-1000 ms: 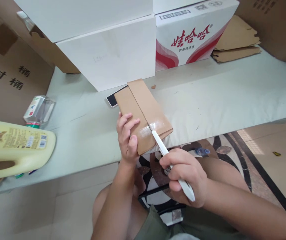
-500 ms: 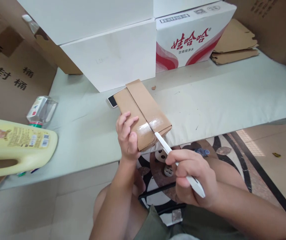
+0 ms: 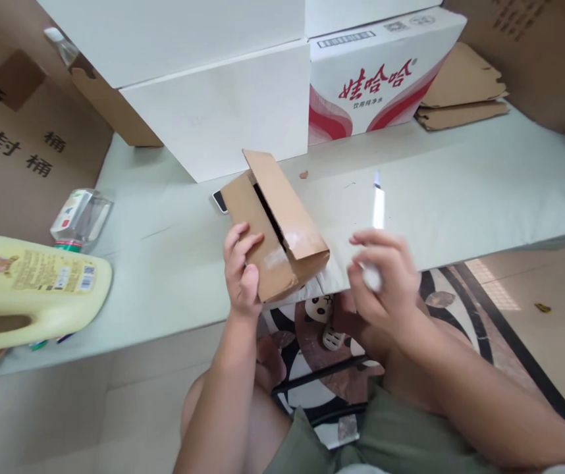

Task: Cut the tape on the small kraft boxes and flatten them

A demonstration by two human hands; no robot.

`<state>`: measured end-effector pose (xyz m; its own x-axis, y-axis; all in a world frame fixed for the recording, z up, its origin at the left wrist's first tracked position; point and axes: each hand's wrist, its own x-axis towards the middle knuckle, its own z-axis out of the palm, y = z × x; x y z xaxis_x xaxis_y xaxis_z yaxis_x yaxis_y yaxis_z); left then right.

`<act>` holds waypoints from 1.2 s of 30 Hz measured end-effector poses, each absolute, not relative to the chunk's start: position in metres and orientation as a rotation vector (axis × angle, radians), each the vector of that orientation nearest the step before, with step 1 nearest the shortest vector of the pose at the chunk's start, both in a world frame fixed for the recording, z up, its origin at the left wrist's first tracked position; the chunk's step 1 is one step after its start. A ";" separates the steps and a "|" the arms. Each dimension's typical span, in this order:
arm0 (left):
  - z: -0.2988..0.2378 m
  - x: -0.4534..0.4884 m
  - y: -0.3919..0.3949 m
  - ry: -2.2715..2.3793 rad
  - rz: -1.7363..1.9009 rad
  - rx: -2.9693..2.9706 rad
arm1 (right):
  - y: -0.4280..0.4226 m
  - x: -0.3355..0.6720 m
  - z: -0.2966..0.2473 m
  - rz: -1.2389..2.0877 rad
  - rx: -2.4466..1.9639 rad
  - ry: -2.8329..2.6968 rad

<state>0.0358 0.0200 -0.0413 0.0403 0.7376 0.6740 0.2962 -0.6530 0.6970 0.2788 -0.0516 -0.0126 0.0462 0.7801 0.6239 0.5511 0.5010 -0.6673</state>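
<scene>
My left hand [image 3: 243, 270] grips the left side of a small brown cardboard box [image 3: 263, 247], fingers on its top and thumb at the near end. The box sits tilted close to the table's front edge. Its right flap [image 3: 290, 204] stands slightly raised, with a dark gap along the seam and shiny tape at the near end. To the right, apart from the box, my right hand [image 3: 386, 283] is closed around a white box cutter [image 3: 378, 209], blade pointing away from me. Part of the cutter is hidden by my blurred fingers.
A phone [image 3: 220, 201] shows partly behind the box. White cartons [image 3: 223, 112] and a red-and-white carton [image 3: 376, 85] line the back of the table [image 3: 174, 263]. At left are a clear bottle [image 3: 82, 217] and a yellow jug [image 3: 65, 309]. Flattened cardboard [image 3: 460, 82] lies at the back right.
My right hand has drawn the box cutter off the seam and turned it to point away, right of the box. The right flap has lifted, and the box has shifted slightly left.
</scene>
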 end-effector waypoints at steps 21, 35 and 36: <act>-0.039 0.014 0.035 1.087 1.561 0.950 | 0.009 0.278 -0.046 1.036 -1.307 -1.428; -0.042 0.011 0.034 1.156 1.560 1.213 | 0.006 0.279 -0.047 0.729 -1.354 -1.239; -0.041 0.009 0.034 1.164 1.537 1.238 | 0.005 0.280 -0.045 0.709 -1.353 -1.209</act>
<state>0.0092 0.0341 -0.0408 -0.1750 0.9596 0.2201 -0.0487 -0.2317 0.9716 0.2799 0.0053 -0.0455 0.2919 0.9281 0.2313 0.2513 0.1590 -0.9548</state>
